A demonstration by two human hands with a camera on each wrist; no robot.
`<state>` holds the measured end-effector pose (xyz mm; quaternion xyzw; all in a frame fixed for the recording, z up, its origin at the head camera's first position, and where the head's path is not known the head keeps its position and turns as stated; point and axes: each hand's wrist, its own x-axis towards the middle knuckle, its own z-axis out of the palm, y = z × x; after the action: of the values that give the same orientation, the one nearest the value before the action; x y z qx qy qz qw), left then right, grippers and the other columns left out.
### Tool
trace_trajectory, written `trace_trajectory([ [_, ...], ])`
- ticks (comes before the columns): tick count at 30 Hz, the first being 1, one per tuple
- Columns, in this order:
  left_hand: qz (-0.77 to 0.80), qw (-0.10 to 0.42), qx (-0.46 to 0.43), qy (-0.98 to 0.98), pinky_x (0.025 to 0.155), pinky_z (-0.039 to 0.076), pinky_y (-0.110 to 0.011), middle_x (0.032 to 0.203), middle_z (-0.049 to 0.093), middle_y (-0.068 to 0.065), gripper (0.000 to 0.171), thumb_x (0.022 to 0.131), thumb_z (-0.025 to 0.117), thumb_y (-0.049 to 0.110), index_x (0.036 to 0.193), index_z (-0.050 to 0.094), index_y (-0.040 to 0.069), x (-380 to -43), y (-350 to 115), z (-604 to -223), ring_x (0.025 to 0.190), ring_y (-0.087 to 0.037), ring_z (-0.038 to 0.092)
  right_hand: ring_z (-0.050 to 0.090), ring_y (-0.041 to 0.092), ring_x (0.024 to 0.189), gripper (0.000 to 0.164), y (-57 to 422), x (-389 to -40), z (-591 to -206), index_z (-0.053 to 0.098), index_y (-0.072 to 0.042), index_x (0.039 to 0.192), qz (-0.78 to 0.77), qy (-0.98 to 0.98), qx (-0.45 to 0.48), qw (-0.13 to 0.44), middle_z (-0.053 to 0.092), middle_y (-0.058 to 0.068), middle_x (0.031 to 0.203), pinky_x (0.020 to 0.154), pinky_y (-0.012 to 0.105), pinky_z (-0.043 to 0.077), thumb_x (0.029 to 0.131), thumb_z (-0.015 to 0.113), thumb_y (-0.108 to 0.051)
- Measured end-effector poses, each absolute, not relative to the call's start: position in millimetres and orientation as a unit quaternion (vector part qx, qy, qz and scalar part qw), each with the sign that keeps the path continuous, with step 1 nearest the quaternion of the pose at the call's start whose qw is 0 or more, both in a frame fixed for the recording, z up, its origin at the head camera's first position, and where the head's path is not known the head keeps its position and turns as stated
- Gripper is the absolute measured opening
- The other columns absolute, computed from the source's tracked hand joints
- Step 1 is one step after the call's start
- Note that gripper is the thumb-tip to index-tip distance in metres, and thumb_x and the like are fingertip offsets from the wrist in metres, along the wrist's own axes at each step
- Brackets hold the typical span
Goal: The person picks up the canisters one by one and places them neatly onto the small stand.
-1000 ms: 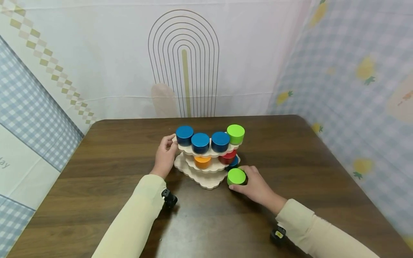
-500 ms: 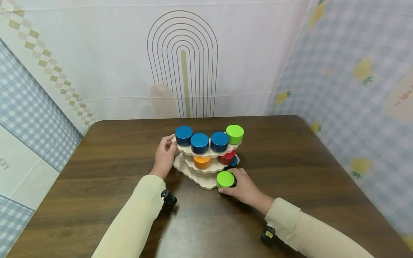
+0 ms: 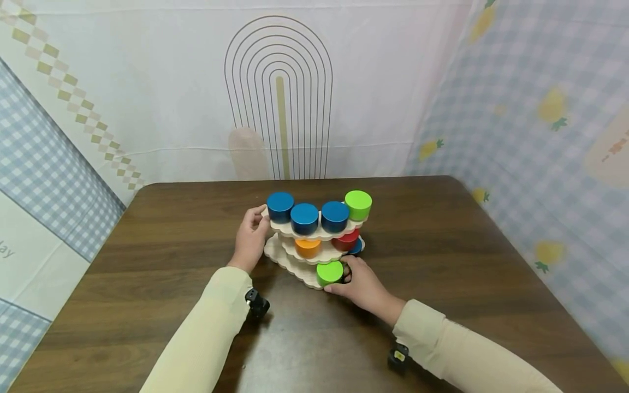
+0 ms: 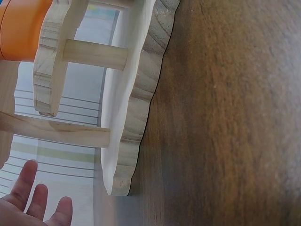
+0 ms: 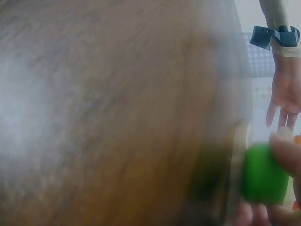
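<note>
A three-tier wooden stand [image 3: 290, 262] with scalloped edges stands mid-table. My left hand [image 3: 250, 237] pinches the left edge of its top tier; in the left wrist view, some of that hand's fingers [image 4: 37, 200] extend free beside the stand. With thumb and fingers, my right hand [image 3: 366, 284] grips a green cylinder block [image 3: 330, 273] at the front of the bottom tier. In the right wrist view the green block [image 5: 265, 174] is blurred, right at the tier's edge. The top tier bears several blocks, including a blue block [image 3: 304, 218] and another green block [image 3: 358, 204].
An orange block [image 3: 307, 248] and a red block [image 3: 346, 240] sit on the middle tier. A blue block [image 3: 356, 246] shows partly at the bottom tier's right. The brown wooden table [image 3: 196, 218] meets a printed cloth backdrop [image 3: 393, 109] behind.
My right hand has carried the green block leftward from beside the stand onto the front of the bottom tier. The left hand has kept its place at the top tier.
</note>
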<state>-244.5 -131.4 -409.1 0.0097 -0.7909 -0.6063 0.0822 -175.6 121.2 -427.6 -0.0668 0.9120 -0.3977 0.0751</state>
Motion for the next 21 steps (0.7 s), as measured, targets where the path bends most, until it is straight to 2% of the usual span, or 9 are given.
trace_trajectory([
  [2, -0.607, 0.084, 0.009, -0.790, 0.099, 0.038, -0.045, 0.122, 0.052, -0.017, 0.041, 0.099, 0.049, 0.025, 0.137, 0.049, 0.011, -244.1, -131.1, -408.3, 0.116, -0.028, 0.046, 0.050, 0.019, 0.079, 0.056, 120.4, -176.3, -427.2, 0.053, 0.001, 0.120, -0.411, 0.906, -0.065, 0.075, 0.053, 0.008, 0.093, 0.069, 0.029, 0.048, 0.077, 0.083, -0.020],
  [6, -0.609, 0.084, 0.009, -0.789, 0.098, 0.038, -0.045, 0.122, 0.052, -0.017, 0.041, 0.099, 0.049, 0.025, 0.137, 0.049, 0.011, -242.4, -130.2, -406.7, 0.117, -0.029, 0.046, 0.051, 0.018, 0.073, 0.047, 119.3, -177.1, -426.9, 0.052, 0.000, 0.119, -0.426, 0.900, -0.055, 0.080, 0.054, 0.008, 0.088, 0.065, 0.027, 0.048, 0.082, 0.078, -0.015],
  [13, -0.603, 0.082, 0.011, -0.794, 0.099, 0.038, -0.046, 0.123, 0.052, -0.017, 0.041, 0.099, 0.048, 0.026, 0.138, 0.048, 0.012, -241.4, -129.4, -405.5, 0.117, -0.029, 0.046, 0.052, 0.018, 0.075, 0.044, 119.9, -178.0, -427.5, 0.054, 0.000, 0.123, -0.417, 0.905, -0.049, 0.072, 0.058, 0.006, 0.092, 0.068, 0.028, 0.050, 0.087, 0.073, -0.016],
  [21, -0.589, 0.081, 0.009, -0.804, 0.102, 0.037, -0.048, 0.124, 0.055, -0.019, 0.043, 0.100, 0.048, 0.028, 0.139, 0.048, 0.012, -242.3, -132.8, -407.6, 0.117, -0.031, 0.047, 0.053, 0.018, 0.080, 0.038, 133.7, -172.7, -422.9, 0.059, -0.002, 0.117, -0.396, 0.915, -0.058, 0.046, 0.058, 0.007, 0.096, 0.073, 0.031, 0.051, 0.087, 0.073, -0.019],
])
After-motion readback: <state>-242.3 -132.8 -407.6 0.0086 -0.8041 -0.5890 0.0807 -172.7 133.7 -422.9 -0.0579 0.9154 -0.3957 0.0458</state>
